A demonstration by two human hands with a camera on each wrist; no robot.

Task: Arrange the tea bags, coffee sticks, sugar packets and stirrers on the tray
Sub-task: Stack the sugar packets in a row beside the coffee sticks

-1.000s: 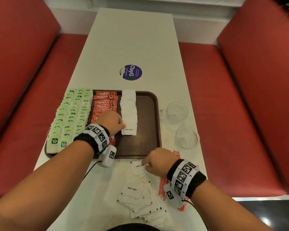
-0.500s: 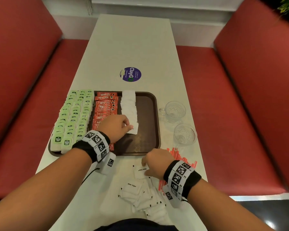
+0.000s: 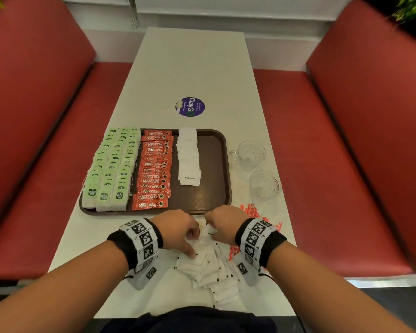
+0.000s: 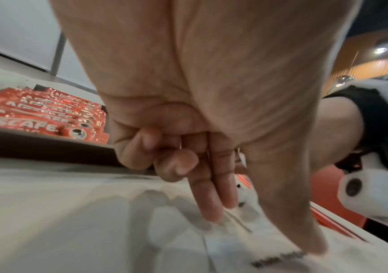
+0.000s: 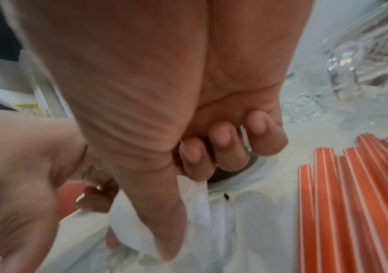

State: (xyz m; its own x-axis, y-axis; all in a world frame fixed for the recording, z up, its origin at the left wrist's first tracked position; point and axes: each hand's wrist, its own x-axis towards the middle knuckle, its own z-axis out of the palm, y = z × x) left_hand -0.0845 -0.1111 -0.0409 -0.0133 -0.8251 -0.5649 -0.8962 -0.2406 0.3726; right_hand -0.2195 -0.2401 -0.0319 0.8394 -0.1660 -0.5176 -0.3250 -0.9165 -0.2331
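We log tea bags (image 3: 111, 164) and coffee sticks (image 3: 154, 169) laid out on the tray (image 3: 216, 164), sugar row (image 3: 189, 157) partly built, stirrers (image 5: 351, 203) untouched beside it, while right hand (image 3: 222, 223) pinches a packet (image 5: 195, 195) and left hand (image 3: 178, 230), fingers extended, presses the loose pile (image 3: 211, 267) on the table.
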